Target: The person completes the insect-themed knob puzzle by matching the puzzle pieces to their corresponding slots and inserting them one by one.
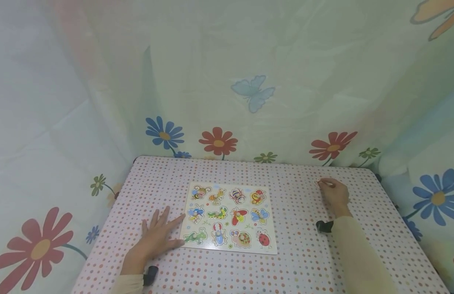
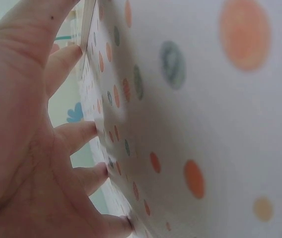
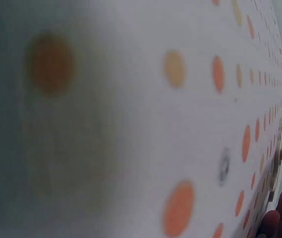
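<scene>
A wooden peg puzzle board (image 1: 248, 224) with colourful insect pictures, several with small knobs, lies on the table. My left hand (image 1: 156, 237) rests at its left side, fingers spread, with thumb and index finger at the board's edge. In the left wrist view the fingertips (image 2: 89, 133) touch the spotted cloth. Far to the right of the board, my right hand (image 1: 335, 196) is low over the table, fingers curled. The right wrist view shows it pinching the knob of a thin flat puzzle piece (image 3: 276, 171); its picture cannot be made out.
A dotted cloth (image 1: 297, 261) covers the table. Its back edge meets a hanging curtain (image 1: 197, 81) printed with flowers and butterflies, which also encloses both sides. A dark wrist strap piece (image 1: 150, 275) sits at the left wrist, another dark piece (image 1: 324, 226) at the right.
</scene>
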Demonstrator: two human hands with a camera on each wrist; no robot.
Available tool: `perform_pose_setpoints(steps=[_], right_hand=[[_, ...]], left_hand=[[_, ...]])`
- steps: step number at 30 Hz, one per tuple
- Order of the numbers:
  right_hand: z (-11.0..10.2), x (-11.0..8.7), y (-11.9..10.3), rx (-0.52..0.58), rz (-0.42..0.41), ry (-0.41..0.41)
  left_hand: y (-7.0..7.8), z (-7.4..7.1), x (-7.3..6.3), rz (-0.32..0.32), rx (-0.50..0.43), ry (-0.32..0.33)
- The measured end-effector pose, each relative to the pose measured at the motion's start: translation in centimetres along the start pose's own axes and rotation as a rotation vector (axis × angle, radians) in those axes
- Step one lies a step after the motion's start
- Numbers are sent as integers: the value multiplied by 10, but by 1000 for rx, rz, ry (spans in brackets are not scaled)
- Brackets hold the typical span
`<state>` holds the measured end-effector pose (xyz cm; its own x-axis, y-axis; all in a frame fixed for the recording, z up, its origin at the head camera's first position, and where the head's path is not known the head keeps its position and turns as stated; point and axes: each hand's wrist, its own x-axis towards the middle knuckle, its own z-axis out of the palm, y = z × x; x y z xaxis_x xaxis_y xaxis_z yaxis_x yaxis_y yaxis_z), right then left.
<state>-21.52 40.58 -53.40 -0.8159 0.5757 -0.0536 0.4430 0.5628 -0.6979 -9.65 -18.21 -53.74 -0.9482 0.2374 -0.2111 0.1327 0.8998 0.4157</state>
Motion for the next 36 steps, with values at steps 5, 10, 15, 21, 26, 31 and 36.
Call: perform_pose_setpoints(steps=[5,10,15,21,26,31,36], right_hand=[[-2,-1,0,0,-4,-19],[-4,-2,0,-6,-12,-35],[-4,0,3,-19,-15,-45],[-6,-1,3,-57,-39,-41],[-9,-7,0,-80,-56,-39],[-8,-8,2,-100,-86,-37],[-10,-13,1,-115,-92,-47]], left_hand=[[2,-1,1,4,3,-2],[3,-2,1,8,2,-1],[3,-3,0,8,-10,-12],[3,-4,-1,13,-8,-8],[3,-5,-1,12,-10,-7],[3,-4,0,7,-19,-6],[4,-6,-2,11,-14,-5]])
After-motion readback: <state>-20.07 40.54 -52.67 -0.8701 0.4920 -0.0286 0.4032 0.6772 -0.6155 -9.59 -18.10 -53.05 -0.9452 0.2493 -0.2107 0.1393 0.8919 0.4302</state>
